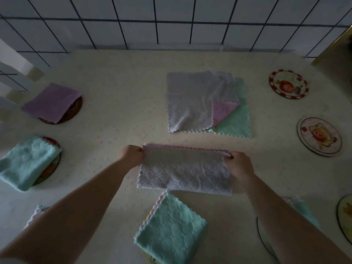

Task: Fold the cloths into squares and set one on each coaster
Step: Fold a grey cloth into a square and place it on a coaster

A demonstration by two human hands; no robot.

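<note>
Nearest, a mint green folded cloth (171, 232) with a quilted pattern and scalloped pink edge lies as a tilted square on a round coaster (147, 257); dark marks on that coaster's rim are too small to read. Just beyond it, both hands work a white quilted cloth (184, 174) folded in half into a long strip, its long axis running left to right across the cream, lightly speckled surface (114, 103), pink scalloped edge along the far side. The left hand (131, 154) pinches the far left corner with curled fingers, and the right hand (239, 164) pinches the far right corner the same way.

At left a folded mint cloth (26, 161) sits on a coaster (52, 168), and farther off a folded lilac cloth (50, 101) covers a dark coaster (76, 108). At right, a bare round coaster (319, 137) shows a cartoon figure and a small red stamp, unreadable. Farther back, an unfolded grey-white cloth (192, 100) with one pink corner turned over lies flat on a mint cloth (239, 121). Beyond them another cartoon coaster (288, 84) with a red-and-white rim lies near the white tiled wall (171, 20)
</note>
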